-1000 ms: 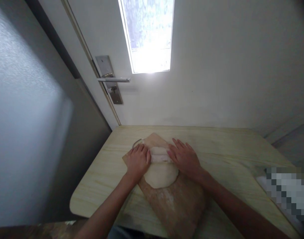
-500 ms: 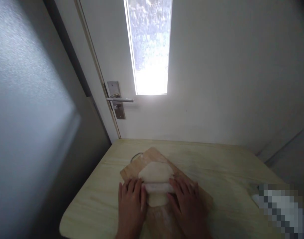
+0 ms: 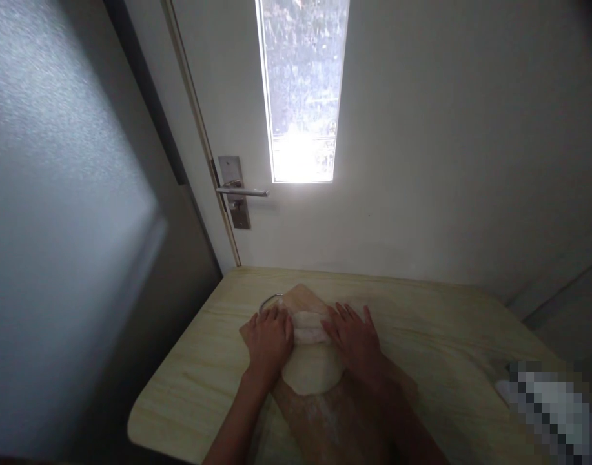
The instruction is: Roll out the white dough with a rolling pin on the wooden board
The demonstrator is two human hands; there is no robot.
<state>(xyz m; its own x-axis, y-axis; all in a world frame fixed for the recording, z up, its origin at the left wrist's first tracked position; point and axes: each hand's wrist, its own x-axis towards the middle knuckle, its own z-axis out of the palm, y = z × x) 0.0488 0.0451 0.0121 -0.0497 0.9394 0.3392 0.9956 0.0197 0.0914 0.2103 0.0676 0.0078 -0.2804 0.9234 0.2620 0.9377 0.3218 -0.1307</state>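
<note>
A pale rolling pin [image 3: 309,335] lies crosswise over the far part of a flattened sheet of dough [image 3: 312,371]. The dough rests on a wooden cutting board [image 3: 319,420] with whitish, flour-like marks. My left hand [image 3: 271,332] is closed over the pin's left end, its fingers close together and bent down. Over the right end, my right hand [image 3: 354,337] holds the pin from above, with its fingers a little apart and pointing forward. Both ends of the pin are hidden under my hands.
The board lies turned at an angle on a light wood-grain table [image 3: 189,381], its metal ring handle [image 3: 270,299] at the far left. Behind stands a white door [image 3: 397,161] with a lever handle [image 3: 244,192] and bright glass panel [image 3: 305,90]. A blurred-out object [image 3: 552,407] is at right.
Both hands and the rolling pin have moved forward, away from me, over the dough. More of the near dough now shows. The view has shifted slightly.
</note>
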